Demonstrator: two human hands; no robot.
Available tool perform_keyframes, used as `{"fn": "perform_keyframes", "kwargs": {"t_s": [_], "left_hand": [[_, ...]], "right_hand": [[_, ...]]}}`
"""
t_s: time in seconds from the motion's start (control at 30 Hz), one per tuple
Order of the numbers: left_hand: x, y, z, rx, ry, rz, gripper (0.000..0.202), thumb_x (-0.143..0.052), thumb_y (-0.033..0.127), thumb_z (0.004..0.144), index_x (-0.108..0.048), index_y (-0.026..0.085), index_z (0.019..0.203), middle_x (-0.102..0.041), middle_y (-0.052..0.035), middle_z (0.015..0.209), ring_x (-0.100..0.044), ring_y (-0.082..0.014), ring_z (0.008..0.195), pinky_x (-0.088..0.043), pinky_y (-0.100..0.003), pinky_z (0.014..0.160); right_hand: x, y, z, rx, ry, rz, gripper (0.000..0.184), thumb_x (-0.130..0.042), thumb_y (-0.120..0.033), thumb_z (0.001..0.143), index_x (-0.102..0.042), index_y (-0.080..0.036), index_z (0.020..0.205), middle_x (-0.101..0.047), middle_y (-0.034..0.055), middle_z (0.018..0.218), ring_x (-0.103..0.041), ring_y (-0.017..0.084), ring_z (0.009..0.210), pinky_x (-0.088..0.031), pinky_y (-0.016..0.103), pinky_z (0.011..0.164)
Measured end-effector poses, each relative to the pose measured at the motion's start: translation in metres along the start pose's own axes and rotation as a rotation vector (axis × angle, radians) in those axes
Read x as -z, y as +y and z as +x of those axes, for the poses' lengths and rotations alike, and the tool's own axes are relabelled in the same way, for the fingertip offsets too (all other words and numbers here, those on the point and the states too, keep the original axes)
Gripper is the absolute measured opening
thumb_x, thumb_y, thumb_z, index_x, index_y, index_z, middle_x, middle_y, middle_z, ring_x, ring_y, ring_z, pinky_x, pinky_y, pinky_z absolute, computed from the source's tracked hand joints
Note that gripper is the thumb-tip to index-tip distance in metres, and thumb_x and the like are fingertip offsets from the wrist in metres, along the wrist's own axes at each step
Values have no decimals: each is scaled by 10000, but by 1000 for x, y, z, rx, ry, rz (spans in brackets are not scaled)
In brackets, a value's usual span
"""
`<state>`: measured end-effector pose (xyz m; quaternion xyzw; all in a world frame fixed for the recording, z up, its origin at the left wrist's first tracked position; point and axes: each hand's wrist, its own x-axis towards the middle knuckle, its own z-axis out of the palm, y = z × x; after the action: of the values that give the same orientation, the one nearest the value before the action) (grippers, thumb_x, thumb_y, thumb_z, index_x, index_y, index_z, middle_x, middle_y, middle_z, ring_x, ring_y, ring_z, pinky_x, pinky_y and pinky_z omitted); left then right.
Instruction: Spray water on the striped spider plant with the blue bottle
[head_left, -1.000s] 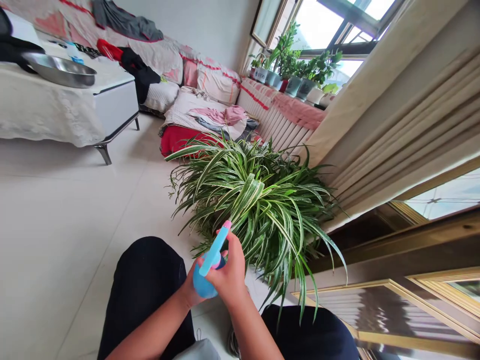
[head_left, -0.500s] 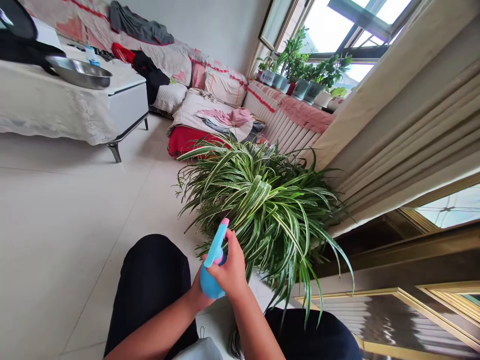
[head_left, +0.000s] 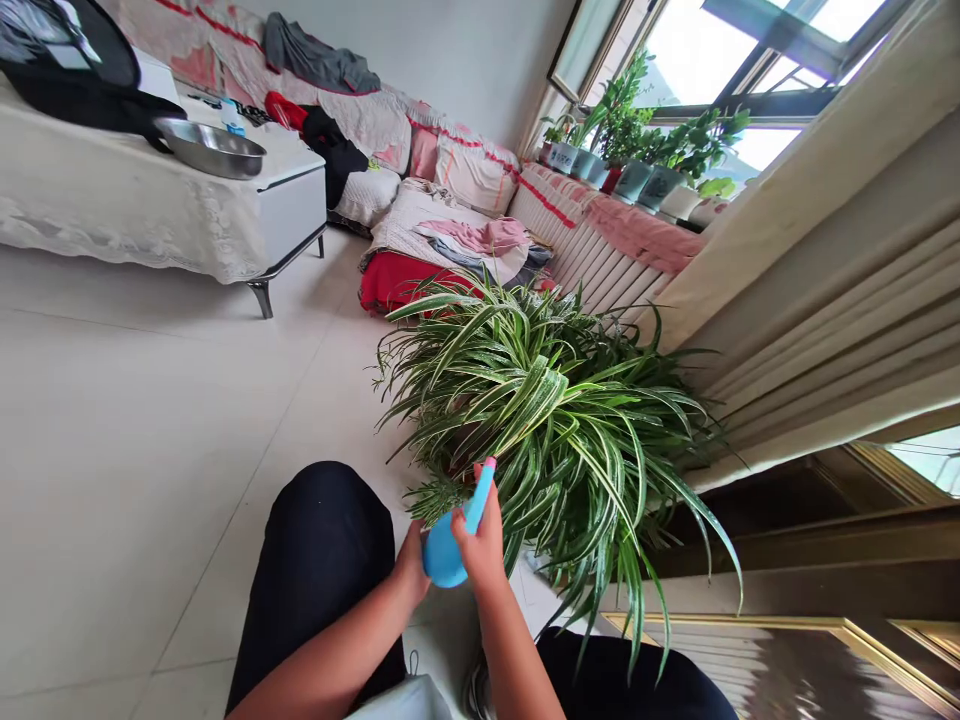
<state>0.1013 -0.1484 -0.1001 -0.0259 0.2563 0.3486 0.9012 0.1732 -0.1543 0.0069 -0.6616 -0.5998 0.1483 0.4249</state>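
Observation:
A light-blue spray bottle (head_left: 444,553) with a pink nozzle is held between my two hands, its head tilted up toward the plant. My right hand (head_left: 484,535) is wrapped around the neck and trigger, thumb on the near side. My left hand (head_left: 411,565) grips the bottle's body from the left, with most of its fingers hidden behind it. Just beyond the nozzle spreads a bushy spider plant (head_left: 547,400) with long green-and-white leaves that look wet in places. Its pot is mostly covered by foliage.
My knees (head_left: 330,540) flank my arms. Further off, a cloth-covered table (head_left: 127,215) carries a metal bowl (head_left: 214,148). A sofa (head_left: 382,130) lines the wall, and potted plants (head_left: 637,150) line the windowsill. A curtain (head_left: 825,270) hangs at the right.
The view has shifted, so the room sits further right. Both hands have turned the spray bottle, its head now leaning more to the right, with its rounded body facing me.

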Motion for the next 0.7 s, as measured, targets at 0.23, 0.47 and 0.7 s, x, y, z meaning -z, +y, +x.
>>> {"fn": "perform_keyframes", "kwargs": {"t_s": [0.23,0.47,0.7], "left_hand": [[-23,32,-15,13,-215,74,501,-301,462,950,-662,147,1095,-767,-107,956,-677,-246,1031,-432,-397,999],[-18,29,-7,146,-412,159,679,-299,618,899,-627,110,1207,-652,-164,1272,-555,-305,1240,-206,-470,1151],[-16,26,-6,172,-448,186,676,-260,596,922,-656,101,1158,-664,-141,1263,-571,-295,1217,-188,-466,1163]], "right_hand": [[59,-33,4,96,110,333,647,-586,-370,844,-401,-191,1438,-386,162,1506,-451,351,1329,-466,525,1007],[160,-104,44,120,441,372,592,-619,-358,855,-456,-244,1412,-704,133,1109,-718,320,924,-583,481,774],[205,-140,94,195,475,298,373,-599,-266,854,-614,-211,1223,-713,91,1022,-747,224,753,-529,254,537]]}}
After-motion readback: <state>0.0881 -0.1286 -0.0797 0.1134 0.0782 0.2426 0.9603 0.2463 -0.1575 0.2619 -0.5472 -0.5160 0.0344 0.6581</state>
